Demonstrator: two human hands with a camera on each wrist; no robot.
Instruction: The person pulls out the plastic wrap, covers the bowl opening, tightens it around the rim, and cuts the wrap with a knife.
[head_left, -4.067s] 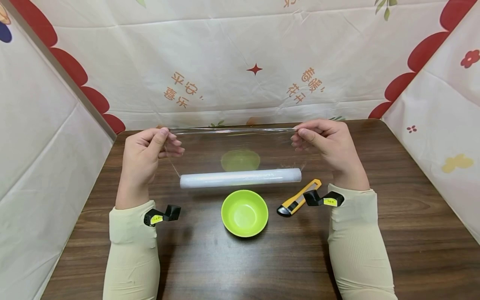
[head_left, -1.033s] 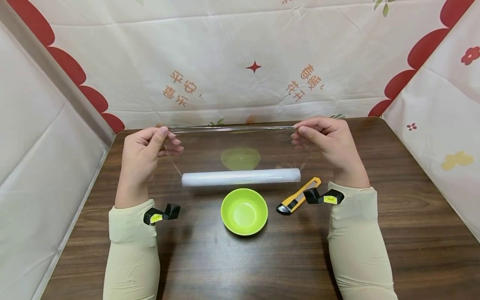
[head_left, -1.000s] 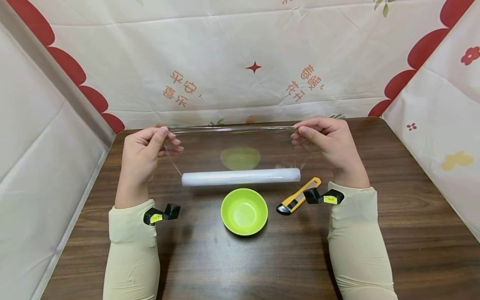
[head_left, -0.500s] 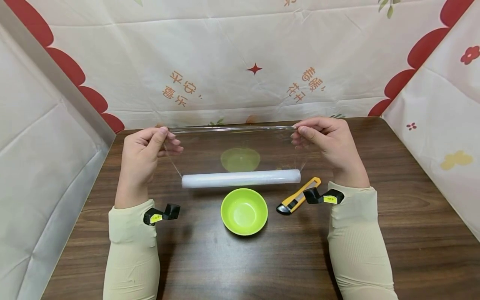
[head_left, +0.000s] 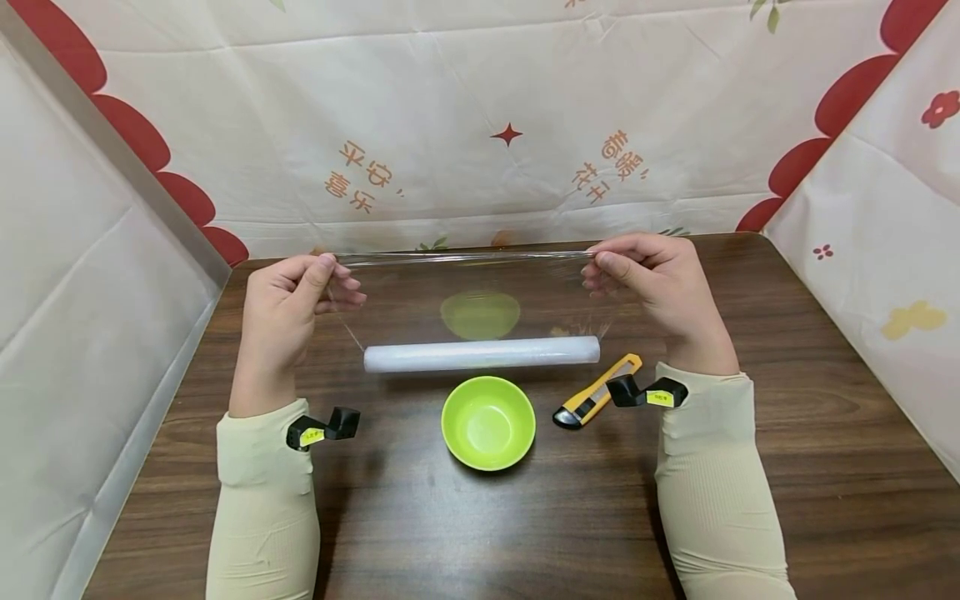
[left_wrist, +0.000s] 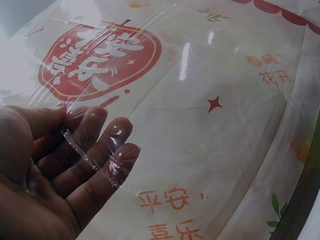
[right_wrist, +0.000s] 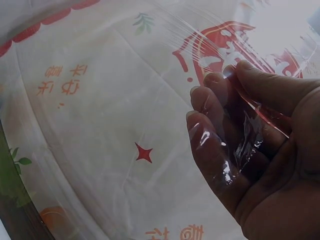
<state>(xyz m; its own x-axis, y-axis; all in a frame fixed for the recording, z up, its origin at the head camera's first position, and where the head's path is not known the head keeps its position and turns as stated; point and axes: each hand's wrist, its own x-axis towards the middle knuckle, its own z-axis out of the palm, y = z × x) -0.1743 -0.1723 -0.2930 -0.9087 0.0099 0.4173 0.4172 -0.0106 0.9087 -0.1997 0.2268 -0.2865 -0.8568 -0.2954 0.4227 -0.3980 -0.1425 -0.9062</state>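
Observation:
A clear sheet of plastic wrap (head_left: 480, 258) is stretched taut between my two hands. My left hand (head_left: 288, 304) pinches its left corner between thumb and forefinger, the other fingers loosely bent; the left wrist view shows film lying across those fingers. On the other side my right hand (head_left: 652, 279) pinches the right corner in the same way. The sheet runs down to a white roll of plastic wrap (head_left: 482, 354), which lies crosswise between the forearms. Just in front of the roll stands a bright green bowl (head_left: 489, 423), whose greenish reflection shows in the film.
A yellow utility knife (head_left: 597, 392) lies on the brown wooden table (head_left: 480, 533), right of the bowl and near the right wrist camera (head_left: 647, 392). White printed cloth (head_left: 450, 100) hangs behind the table and along both sides.
Both hands keep their pinch on the plastic wrap and hardly move. The roll, bowl and utility knife appear slightly higher in the picture than about four seconds ago.

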